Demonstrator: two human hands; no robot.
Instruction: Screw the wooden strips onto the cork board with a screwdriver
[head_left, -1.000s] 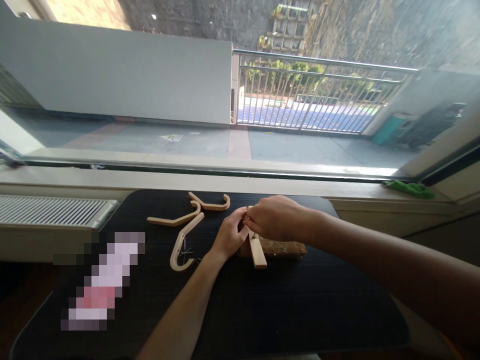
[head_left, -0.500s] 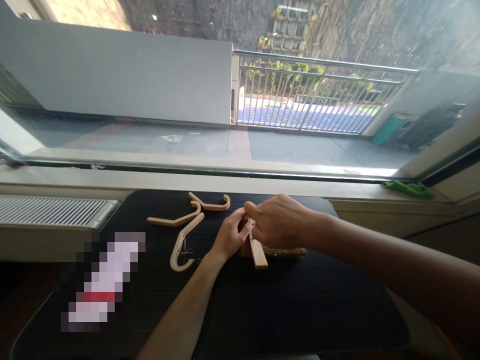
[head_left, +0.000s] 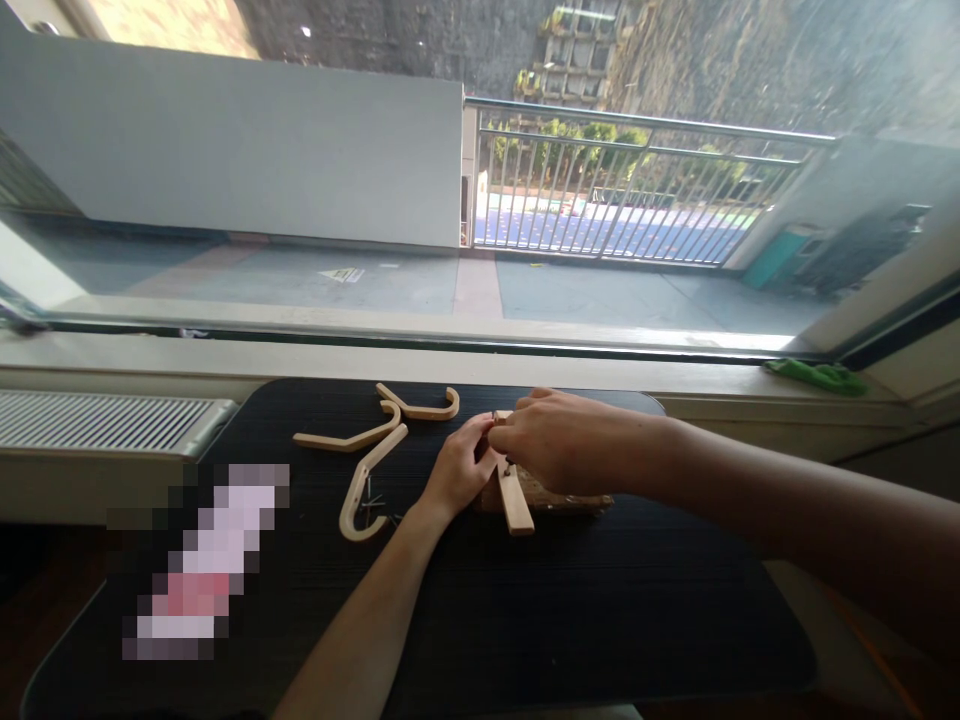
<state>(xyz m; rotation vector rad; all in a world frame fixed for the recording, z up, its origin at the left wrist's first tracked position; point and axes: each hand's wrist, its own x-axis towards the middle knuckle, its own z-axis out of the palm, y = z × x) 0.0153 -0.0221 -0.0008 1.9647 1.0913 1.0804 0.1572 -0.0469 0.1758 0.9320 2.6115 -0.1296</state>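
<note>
My left hand [head_left: 463,465] grips a pale wooden hook [head_left: 515,503] by its far part, and the straight end points toward me. Under the hook lies a brown block [head_left: 570,500], perhaps wrapped in something shiny. Curled fingers of my right hand [head_left: 555,440] press together over the hook, beside my left fingertips; what they pinch is hidden. A small dark screw [head_left: 507,468] sticks up from the hook just below the right hand. To the left lie three more wooden hooks, the nearest hook [head_left: 352,505] curling around several loose screws [head_left: 371,505].
Everything lies on a black table [head_left: 600,620] against a windowsill [head_left: 525,368]. A blurred-out pale item [head_left: 206,560] is at the table's left. Beyond that stands a white radiator [head_left: 112,420]. A green cloth [head_left: 816,377] rests on the sill at right.
My right hand has shifted and turned slightly, with its fingers more curled, uncovering the dark screw in the hook. My left hand and the other hooks stay in place.
</note>
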